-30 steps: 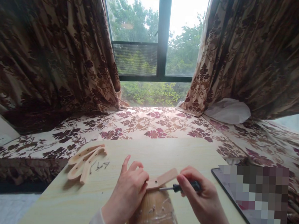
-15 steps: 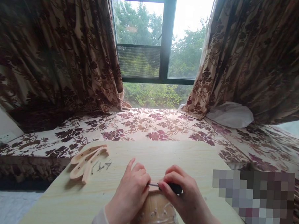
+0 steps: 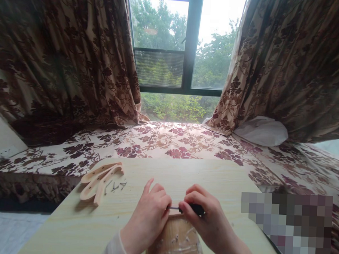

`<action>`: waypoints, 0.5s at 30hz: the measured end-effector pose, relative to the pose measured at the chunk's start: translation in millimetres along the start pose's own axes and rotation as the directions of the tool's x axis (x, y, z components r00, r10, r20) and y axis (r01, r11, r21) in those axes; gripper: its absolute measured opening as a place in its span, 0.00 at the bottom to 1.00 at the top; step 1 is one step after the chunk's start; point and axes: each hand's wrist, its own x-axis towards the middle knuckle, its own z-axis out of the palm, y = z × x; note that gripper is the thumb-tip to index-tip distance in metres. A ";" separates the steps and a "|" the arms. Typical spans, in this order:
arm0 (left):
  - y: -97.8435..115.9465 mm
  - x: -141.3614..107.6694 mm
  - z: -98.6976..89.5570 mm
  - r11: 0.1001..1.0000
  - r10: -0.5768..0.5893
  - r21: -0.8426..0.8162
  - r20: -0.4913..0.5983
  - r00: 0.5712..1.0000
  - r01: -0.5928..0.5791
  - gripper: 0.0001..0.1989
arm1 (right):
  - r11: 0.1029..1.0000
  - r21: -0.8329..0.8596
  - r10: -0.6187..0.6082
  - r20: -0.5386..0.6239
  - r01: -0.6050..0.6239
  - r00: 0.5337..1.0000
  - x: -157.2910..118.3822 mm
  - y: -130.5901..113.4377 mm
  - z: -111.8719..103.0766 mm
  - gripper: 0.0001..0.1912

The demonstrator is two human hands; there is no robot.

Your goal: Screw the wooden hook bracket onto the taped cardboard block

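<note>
My right hand [image 3: 203, 209] is wrapped round the black handle of a screwdriver [image 3: 196, 209], whose thin metal shaft points left. At the shaft's far end, my left hand [image 3: 154, 207] pinches with thumb and forefinger, its little finger raised; what lies in the pinch is hidden. Just under the shaft shows part of a pale wooden piece [image 3: 173, 213], mostly covered by my hands. It lies at the far end of a brown wooden block [image 3: 178, 239] with whitish marks on top, which sits between my wrists.
Curved pale wooden hooks [image 3: 99, 185] with holes lie at the left of the light wood table [image 3: 212, 173]. Beside them are several small screws [image 3: 114, 187]. Behind the table runs a flowered, cloth-covered ledge [image 3: 169, 140], with a white bag [image 3: 262, 131] at right.
Both hands keep nearly the same place and grip. My right fingers have shifted slightly on the screwdriver handle. The whole view has tilted a little.
</note>
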 end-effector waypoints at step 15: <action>-4.6 -21.4 -3.5 0.990 -0.109 -0.117 -0.232 0.967 0.084 0.21 | 0.999 -0.032 0.007 0.017 -0.007 1.000 0.6 0.2 4.0 0.09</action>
